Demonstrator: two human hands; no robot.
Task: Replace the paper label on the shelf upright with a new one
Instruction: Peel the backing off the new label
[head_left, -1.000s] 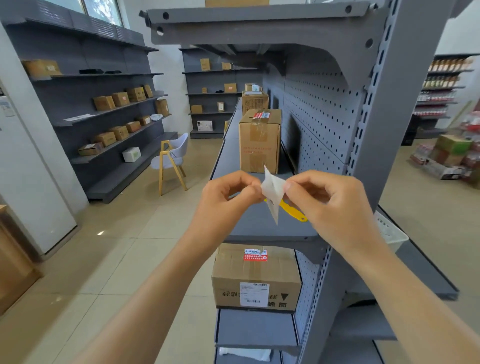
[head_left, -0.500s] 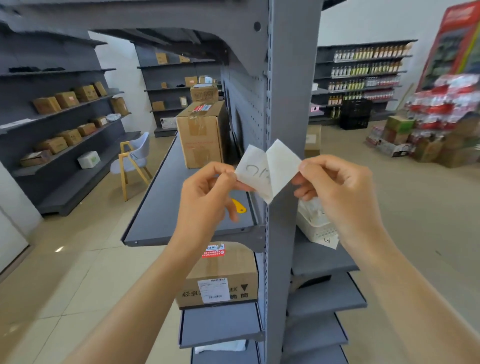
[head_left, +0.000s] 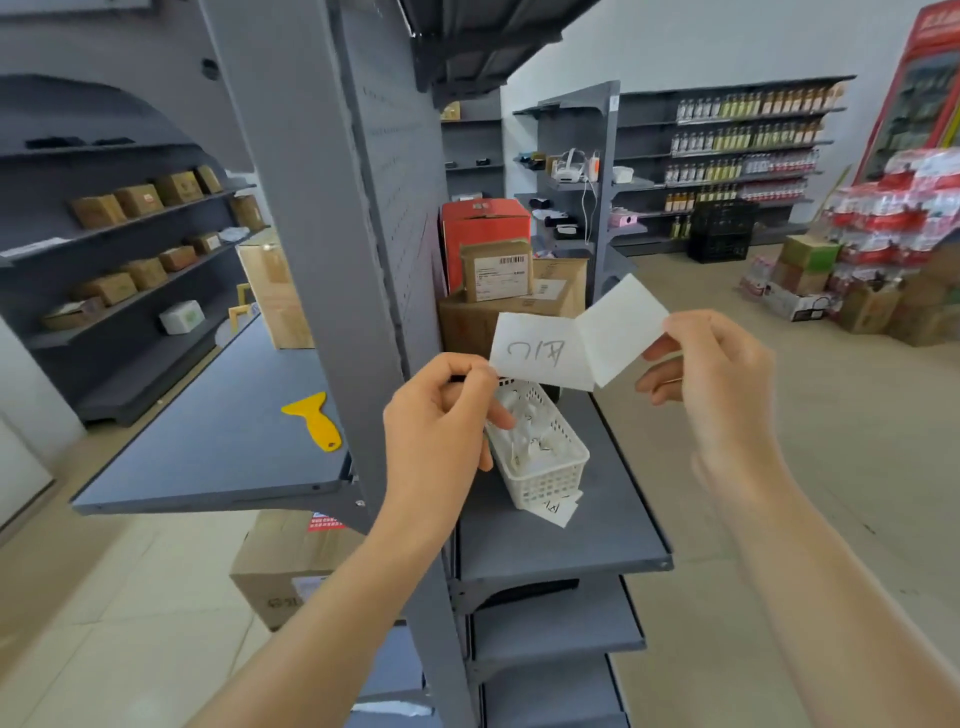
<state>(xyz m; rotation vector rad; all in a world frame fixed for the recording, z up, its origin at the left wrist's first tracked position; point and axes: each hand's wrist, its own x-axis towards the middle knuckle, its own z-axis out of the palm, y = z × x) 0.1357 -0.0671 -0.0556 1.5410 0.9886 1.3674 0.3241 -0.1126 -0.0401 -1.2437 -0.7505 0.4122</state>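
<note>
A white paper label (head_left: 543, 351) with handwritten marks is pinched at its left corner by my left hand (head_left: 441, 415). My right hand (head_left: 711, 374) pinches a plain white sheet (head_left: 621, 327) that is still joined to the label along one edge, the two opened like a V. Both papers hang in the air just right of the grey shelf upright (head_left: 322, 249). I see no label on the visible face of the upright.
A white plastic basket (head_left: 545, 467) with paper slips stands on the right-hand shelf (head_left: 561, 551), more slips under its front. A yellow scraper (head_left: 317, 421) lies on the left shelf. Cardboard boxes (head_left: 498, 291) sit behind the papers. Open floor lies to the right.
My view has swung right, around the upright to its other side. My hands have pulled the two white sheets further apart, from a folded pinch to a wide open V.
</note>
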